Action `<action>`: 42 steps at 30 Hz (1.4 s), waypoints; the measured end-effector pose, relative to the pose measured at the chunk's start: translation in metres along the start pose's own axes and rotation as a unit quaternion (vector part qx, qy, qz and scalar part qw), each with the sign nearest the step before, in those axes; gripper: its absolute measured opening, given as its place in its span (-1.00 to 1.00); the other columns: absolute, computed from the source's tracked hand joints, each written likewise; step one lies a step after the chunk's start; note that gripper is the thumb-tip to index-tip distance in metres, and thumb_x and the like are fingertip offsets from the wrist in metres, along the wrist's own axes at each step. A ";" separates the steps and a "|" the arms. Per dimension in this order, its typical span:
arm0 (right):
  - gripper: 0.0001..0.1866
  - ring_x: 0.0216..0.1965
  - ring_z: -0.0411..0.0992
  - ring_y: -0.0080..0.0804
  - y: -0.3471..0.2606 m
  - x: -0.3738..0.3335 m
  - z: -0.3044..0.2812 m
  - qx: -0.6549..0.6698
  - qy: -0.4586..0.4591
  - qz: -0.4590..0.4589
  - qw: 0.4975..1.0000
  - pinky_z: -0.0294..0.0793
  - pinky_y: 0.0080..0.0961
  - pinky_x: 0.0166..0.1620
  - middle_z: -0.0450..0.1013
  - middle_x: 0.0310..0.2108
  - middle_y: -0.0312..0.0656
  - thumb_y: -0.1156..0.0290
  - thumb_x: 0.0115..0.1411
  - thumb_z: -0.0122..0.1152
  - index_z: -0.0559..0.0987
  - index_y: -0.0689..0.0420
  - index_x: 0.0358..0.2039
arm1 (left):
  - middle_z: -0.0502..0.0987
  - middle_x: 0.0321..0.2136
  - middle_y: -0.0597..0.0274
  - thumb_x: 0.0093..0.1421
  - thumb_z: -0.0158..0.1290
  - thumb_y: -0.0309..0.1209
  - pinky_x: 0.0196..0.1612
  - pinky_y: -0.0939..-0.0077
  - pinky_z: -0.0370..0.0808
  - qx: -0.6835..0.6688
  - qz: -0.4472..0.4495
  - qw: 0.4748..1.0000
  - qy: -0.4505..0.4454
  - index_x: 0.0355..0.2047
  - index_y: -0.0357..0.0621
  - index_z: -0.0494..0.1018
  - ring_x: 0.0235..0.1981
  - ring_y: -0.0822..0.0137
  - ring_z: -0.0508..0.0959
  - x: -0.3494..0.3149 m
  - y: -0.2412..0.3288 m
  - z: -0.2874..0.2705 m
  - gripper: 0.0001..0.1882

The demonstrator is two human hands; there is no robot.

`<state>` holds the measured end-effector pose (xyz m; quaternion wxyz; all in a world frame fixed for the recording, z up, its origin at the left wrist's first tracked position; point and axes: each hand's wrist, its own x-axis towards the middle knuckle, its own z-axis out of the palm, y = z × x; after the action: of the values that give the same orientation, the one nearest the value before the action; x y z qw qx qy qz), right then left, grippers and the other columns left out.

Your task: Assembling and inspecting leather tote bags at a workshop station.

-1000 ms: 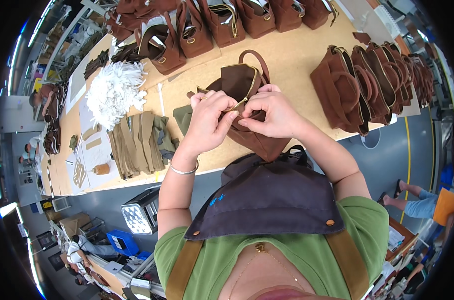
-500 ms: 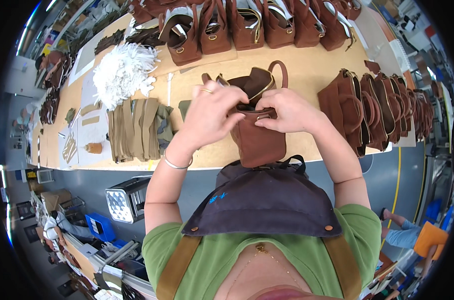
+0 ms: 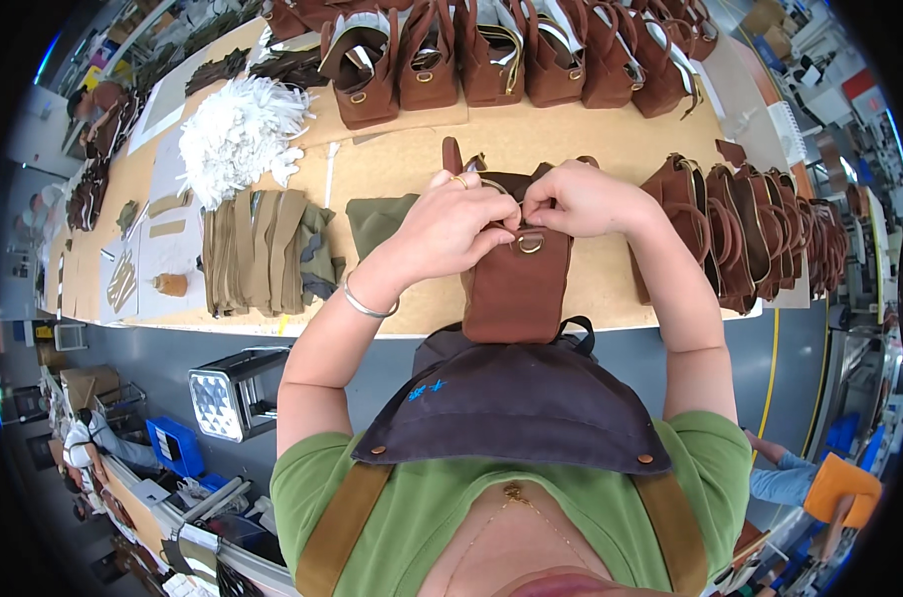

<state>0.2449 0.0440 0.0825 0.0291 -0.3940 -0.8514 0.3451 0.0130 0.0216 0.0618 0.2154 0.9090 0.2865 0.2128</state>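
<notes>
A brown handbag stands at the table's near edge, its narrow end with a brass D-ring toward me. My left hand pinches the bag's top edge from the left, thumb and fingers pressed together just above the ring. From the right, my right hand pinches the same edge, its fingertips close to the left ones. One handle rises behind my left hand. The bag's opening lies mostly hidden behind both hands.
Brown bags stand in a row at the back; more brown bags are lined up on the right. On the left are a white heap of strips, stacked olive pieces and a small amber jar. A metal stool stands below the table.
The bag has turned so its ringed end faces me. Both hands have moved onto that end's top edge, and the left one has shifted right, closer to the other.
</notes>
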 end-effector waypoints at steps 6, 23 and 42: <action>-0.90 -0.35 0.51 -0.11 -0.006 0.000 0.004 -0.062 0.058 -0.064 0.994 0.46 -0.27 -0.26 0.56 -0.44 -0.14 0.41 0.11 0.26 0.64 0.10 -0.35 | 0.52 -0.52 0.39 0.12 0.22 -0.33 -0.20 0.37 0.19 -0.003 -0.059 0.998 0.002 -0.35 0.02 0.51 -0.38 0.27 0.38 -0.006 -0.004 -0.006 -0.87; -0.88 -0.38 0.49 -0.18 0.011 -0.001 0.016 0.037 0.044 -0.110 0.992 0.45 -0.33 -0.25 0.51 -0.43 -0.13 0.46 0.20 0.18 0.62 0.17 -0.27 | 0.54 -0.53 0.35 0.20 0.14 -0.29 -0.25 0.34 0.19 0.012 -0.048 0.998 0.035 -0.40 0.00 0.60 -0.42 0.24 0.38 -0.014 -0.016 0.003 -0.88; -0.83 -0.29 0.50 -0.28 0.020 -0.044 0.120 0.016 0.367 -0.041 0.929 0.52 -0.47 -0.28 0.47 -0.33 -0.22 0.45 0.15 0.24 0.59 0.09 -0.22 | 0.50 -0.14 0.33 0.07 0.23 -0.38 0.03 0.28 0.25 0.077 0.019 0.983 0.166 -0.09 0.10 0.53 -0.06 0.31 0.46 -0.083 -0.006 0.088 -0.65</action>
<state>0.2499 -0.0456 -0.0115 0.3601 -0.4571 -0.7912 0.1880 -0.0069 -0.0488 -0.0349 0.0905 0.8802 0.3165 0.3418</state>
